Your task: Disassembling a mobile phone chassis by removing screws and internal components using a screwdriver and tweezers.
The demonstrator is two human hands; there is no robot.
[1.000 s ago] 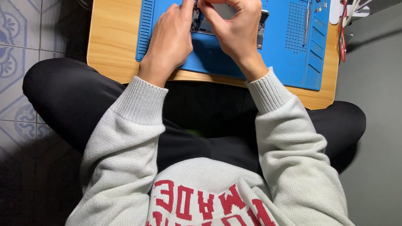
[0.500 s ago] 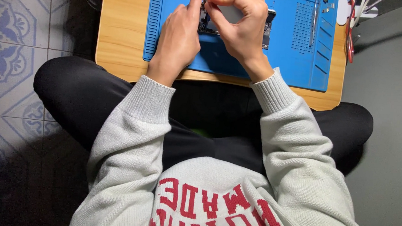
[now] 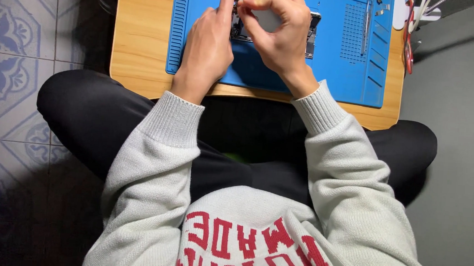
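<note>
The left hand (image 3: 209,50) and the right hand (image 3: 280,33) are both up on the blue work mat (image 3: 329,84), which lies on a small wooden table (image 3: 137,48) over the person's crossed legs.

Between the two hands lies an opened phone (image 3: 310,41). Most of it is hidden under the fingers. Only its dark inside parts peek out beside the left fingertips and past the right knuckles.

The left fingers are curled, with the tips pressed down on the left edge of the phone. The right thumb and first finger are pressed together, pinching something tiny just above the phone. It is too small to tell what it is.

The phone looks light, flat and stiff. With its inside bare, it is likely easy to hurt, so it is best held by its outer edges, not by the little parts in the middle. The tiny thing looks easy to drop, so a soft, steady pinch suits it.

Past the right hand, at the far edge of the table, lie red-handled tools (image 3: 408,48).
</note>
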